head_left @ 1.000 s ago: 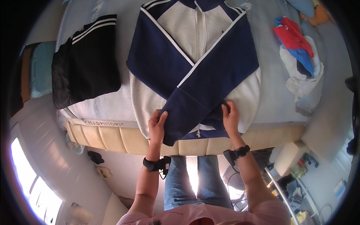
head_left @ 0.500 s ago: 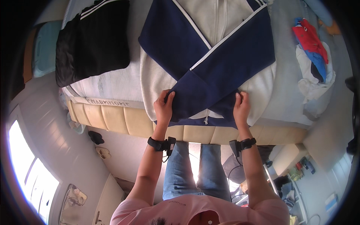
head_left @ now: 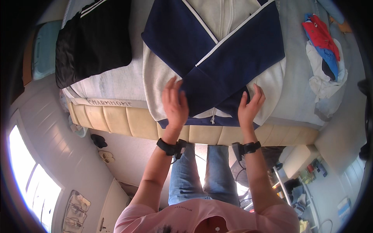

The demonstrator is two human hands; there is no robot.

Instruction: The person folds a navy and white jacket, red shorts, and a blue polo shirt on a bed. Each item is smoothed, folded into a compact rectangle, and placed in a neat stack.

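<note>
A grey zip-up jacket with navy sleeves [head_left: 241, 62] lies on the bed, its sleeves crossed over the front and edged with white stripes. Its navy hem and the zipper pull [head_left: 213, 120] show at the near edge. My left hand [head_left: 175, 105] is open at the left side of the crossed cuffs, fingers loosely spread, holding nothing. Over the right lower side of the jacket, my right hand [head_left: 250, 108] is open too, thumb apart from the fingers, beside the other cuff. Whether the fingertips touch the cloth I cannot tell.
Black folded clothing with white stripes [head_left: 95, 44] lies at the left on the bed. Red, blue and white clothes [head_left: 324, 46] are heaped at the right. The bed's padded cream edge [head_left: 116, 119] runs in front of my legs. Shoes [head_left: 105, 156] stand on the floor at left.
Both hands have let go of the sleeve cuffs and opened. My left hand has shifted slightly right and its fingers have spread. The crossed sleeves stay in place.
</note>
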